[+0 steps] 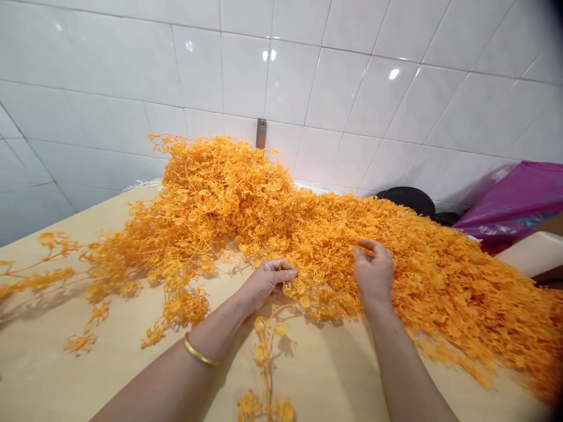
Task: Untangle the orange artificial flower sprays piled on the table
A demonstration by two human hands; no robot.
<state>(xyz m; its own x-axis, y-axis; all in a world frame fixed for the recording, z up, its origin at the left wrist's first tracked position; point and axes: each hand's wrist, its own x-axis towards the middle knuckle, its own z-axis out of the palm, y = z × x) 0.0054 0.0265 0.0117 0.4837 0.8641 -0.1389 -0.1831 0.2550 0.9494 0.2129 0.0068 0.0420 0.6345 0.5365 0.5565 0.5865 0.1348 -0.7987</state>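
Note:
A large heap of orange plastic flower sprays (229, 187), with thin stems and small open blossoms, spreads across the table. My left hand (266, 282), with a gold bangle (200, 350) on its wrist, is at the heap's front edge. Its thumb and forefinger pinch an orange flower sprig (292, 287). Below that hand, a separate flower stem (265, 354) with several blossoms trails toward me. Over the heap's middle is my right hand (373, 272), thumb and fingers curled together. Whatever lies between those fingertips is too small to make out.
The pale wooden table (118, 381) meets a white tiled wall (290, 76), which has a metal bracket (261, 133). Behind the heap sits a black rounded object (409, 200). To the right are a purple plastic bag (523, 196) and a cream-coloured block (532, 253).

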